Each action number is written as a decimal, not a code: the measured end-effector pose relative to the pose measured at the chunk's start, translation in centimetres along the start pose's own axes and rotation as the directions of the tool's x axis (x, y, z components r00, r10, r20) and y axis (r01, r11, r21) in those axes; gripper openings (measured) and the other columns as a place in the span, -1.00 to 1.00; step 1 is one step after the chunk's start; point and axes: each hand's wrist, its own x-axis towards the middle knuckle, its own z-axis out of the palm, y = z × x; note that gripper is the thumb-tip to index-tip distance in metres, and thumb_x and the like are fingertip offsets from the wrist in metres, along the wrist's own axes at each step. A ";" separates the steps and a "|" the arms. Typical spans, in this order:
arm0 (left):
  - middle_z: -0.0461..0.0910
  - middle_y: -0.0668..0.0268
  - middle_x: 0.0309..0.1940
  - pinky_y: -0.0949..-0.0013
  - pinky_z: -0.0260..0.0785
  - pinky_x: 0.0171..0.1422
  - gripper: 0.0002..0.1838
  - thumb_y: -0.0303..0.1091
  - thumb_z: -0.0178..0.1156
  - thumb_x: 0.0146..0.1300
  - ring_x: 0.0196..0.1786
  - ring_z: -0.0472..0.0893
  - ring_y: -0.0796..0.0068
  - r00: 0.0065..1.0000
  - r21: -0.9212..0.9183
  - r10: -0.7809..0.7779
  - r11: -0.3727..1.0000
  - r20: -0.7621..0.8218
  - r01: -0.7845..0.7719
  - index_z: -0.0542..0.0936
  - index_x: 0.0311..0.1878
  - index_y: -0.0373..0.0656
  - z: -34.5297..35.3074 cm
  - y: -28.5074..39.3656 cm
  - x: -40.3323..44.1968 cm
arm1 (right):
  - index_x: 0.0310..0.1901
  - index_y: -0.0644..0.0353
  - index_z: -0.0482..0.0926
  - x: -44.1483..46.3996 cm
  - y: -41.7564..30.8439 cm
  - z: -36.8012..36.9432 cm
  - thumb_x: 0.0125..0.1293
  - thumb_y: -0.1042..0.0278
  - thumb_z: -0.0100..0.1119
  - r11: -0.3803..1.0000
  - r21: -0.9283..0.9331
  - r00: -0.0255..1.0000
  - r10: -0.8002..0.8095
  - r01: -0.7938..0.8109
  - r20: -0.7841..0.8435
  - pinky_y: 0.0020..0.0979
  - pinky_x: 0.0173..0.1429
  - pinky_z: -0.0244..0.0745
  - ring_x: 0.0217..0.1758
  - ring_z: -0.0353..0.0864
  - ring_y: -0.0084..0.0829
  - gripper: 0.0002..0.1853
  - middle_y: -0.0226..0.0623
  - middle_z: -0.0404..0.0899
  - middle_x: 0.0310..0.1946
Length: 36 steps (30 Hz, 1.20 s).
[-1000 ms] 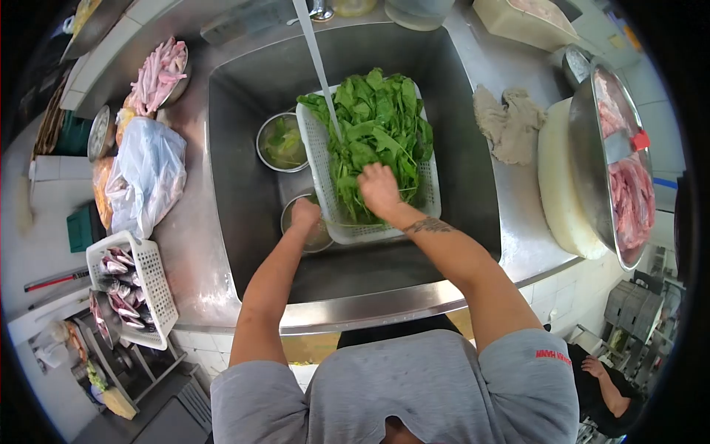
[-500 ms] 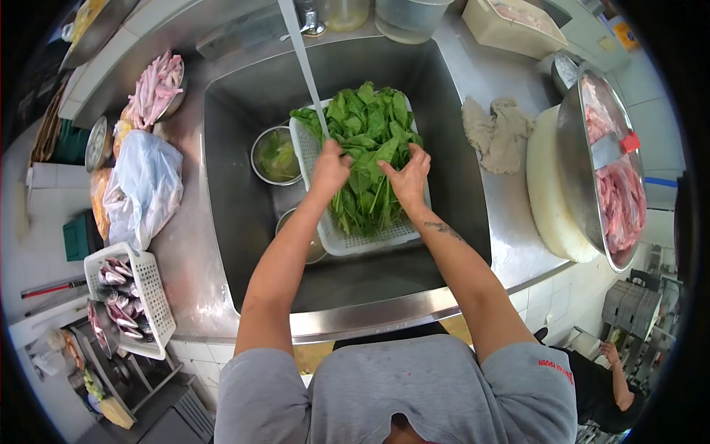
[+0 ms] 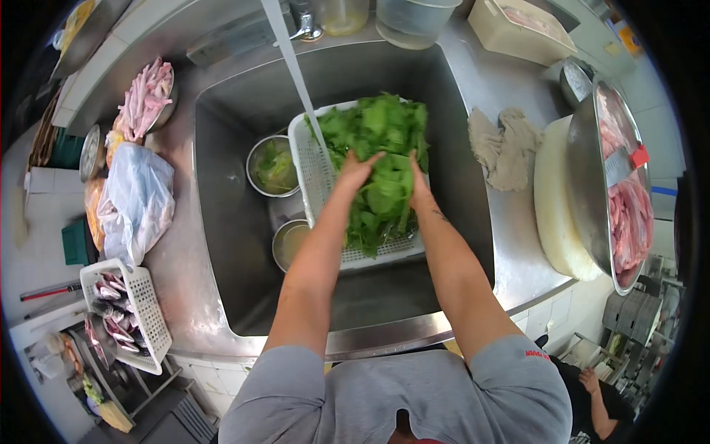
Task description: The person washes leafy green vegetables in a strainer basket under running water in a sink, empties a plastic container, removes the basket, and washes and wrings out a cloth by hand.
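A heap of leafy greens [image 3: 384, 133] fills much of a white perforated basket [image 3: 314, 174] in the sink. My left hand [image 3: 356, 172] grips the greens from the left, thumb spread over the leaves and the other fingers partly buried. On the opposite side my right hand [image 3: 419, 181] holds them, its fingers mostly hidden by leaves. Water [image 3: 299, 78] streams down into the left part of the basket. Two metal bowls stand left of the basket: one bowl [image 3: 251, 166] with leaves in liquid, the other bowl [image 3: 277, 248] with cloudy liquid.
Steel walls of the sink [image 3: 222, 244] surround the basket. On the left are a plastic bag [image 3: 137, 196] and a white basket [image 3: 151, 311] of fish pieces. A grey cloth [image 3: 505, 148] and a large bowl [image 3: 592, 200] of meat are on the right. A co-worker [image 3: 592, 396] stands lower right.
My hands have closed in on the greens from both sides, and the heap has shifted right, baring more of the basket's left side. The view has shifted slightly.
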 end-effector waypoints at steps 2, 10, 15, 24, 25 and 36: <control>0.14 -0.20 0.25 0.12 0.17 0.29 0.12 0.24 0.22 -0.04 0.25 0.30 -0.03 0.994 0.281 0.102 0.956 -0.043 -0.086 -0.10 0.36 -0.33 1.7 1.5 -1.7 | 0.40 0.01 -0.21 -1.3 -0.1 -1.2 0.11 -0.51 -0.23 0.995 0.083 0.971 -0.079 0.062 0.226 0.07 0.39 -0.19 0.45 -0.20 -0.11 -0.01 -0.27 -0.22 0.42; 0.39 -0.16 0.07 0.19 0.24 0.20 -0.33 -0.16 0.19 0.12 0.14 0.41 -0.02 0.917 0.094 0.202 0.979 -0.344 -0.180 0.23 0.18 -0.39 -5.6 -2.3 -4.0 | 0.38 0.08 -0.06 -6.7 -3.2 8.1 0.19 -0.34 -0.10 0.982 0.109 0.986 -0.147 0.155 -0.080 -0.03 0.37 0.01 0.42 -0.09 -0.07 -0.12 -0.12 -0.11 0.38; 0.44 -0.15 0.01 0.21 0.25 0.16 -0.43 -0.23 0.15 0.13 0.10 0.43 -0.04 0.920 -0.130 0.118 0.976 -0.373 -0.177 0.29 0.12 -0.40 -8.2 -6.4 -1.3 | 0.35 0.16 0.01 -7.6 -4.3 9.6 0.17 -0.23 0.06 0.800 -0.582 0.983 -0.184 0.143 -0.011 -0.03 0.33 0.11 0.38 -0.01 -0.01 -0.14 0.06 -0.03 0.33; 0.26 -0.08 0.16 0.15 0.35 -0.01 -0.25 0.11 0.12 0.12 0.02 0.45 0.05 0.996 0.112 0.092 0.990 -0.009 -0.090 0.26 0.17 -0.34 -6.0 0.0 -3.1 | 0.40 -0.04 -0.19 -9.2 -3.0 7.7 0.13 -0.52 -0.33 0.945 -0.307 0.961 -0.180 0.111 -0.208 0.04 0.41 -0.29 0.48 -0.33 -0.17 -0.05 -0.23 -0.32 0.43; 0.23 -0.07 0.17 0.13 0.30 0.07 -0.26 0.12 0.12 0.11 0.01 0.44 -0.01 0.979 0.202 0.161 0.970 -0.124 -0.134 0.31 0.12 -0.38 -6.5 -1.6 -1.7 | 0.40 -0.05 -0.20 -9.5 -2.9 7.6 0.12 -0.54 -0.36 0.947 -0.310 0.959 -0.163 0.086 -0.232 0.05 0.41 -0.32 0.48 -0.36 -0.18 -0.05 -0.24 -0.35 0.43; 0.39 -0.09 0.03 0.21 0.27 0.11 -0.24 -0.07 0.26 0.06 0.06 0.42 0.08 0.957 -0.286 0.265 0.914 -0.120 -0.289 0.19 0.18 -0.38 -0.4 -2.2 1.6 | 0.39 0.05 -0.09 -2.0 -0.6 1.4 0.08 -0.53 -0.20 1.000 -0.009 0.984 -0.012 0.011 -0.175 0.04 0.39 -0.19 0.44 -0.15 -0.14 0.00 -0.16 -0.13 0.40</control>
